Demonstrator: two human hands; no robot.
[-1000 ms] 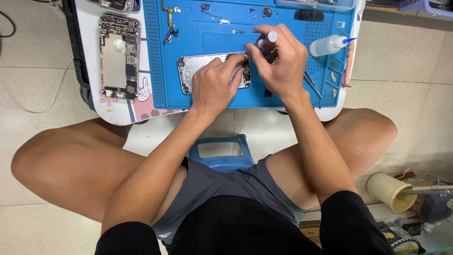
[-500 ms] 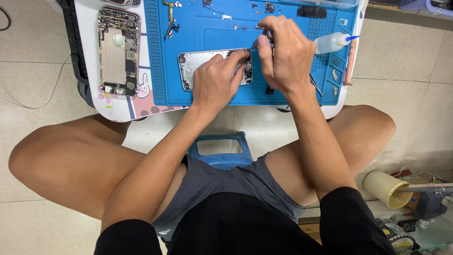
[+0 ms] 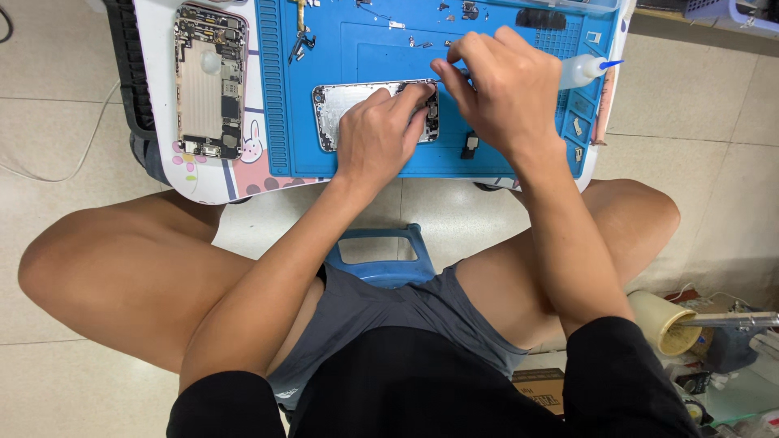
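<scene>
Left hand (image 3: 380,138) lies flat on the opened phone housing (image 3: 345,109), pinning it to the blue mat (image 3: 365,49) on the surface. Right hand (image 3: 507,89) pinches something thin at the housing's upper right corner; what exactly, I cannot tell. This looks like fine work on small parts inside, calling for a steady, precise tip.

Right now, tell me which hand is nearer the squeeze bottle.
Right. The right hand sits just beside the squeeze bottle; the left hand rests farther away on the opened phone.
</scene>
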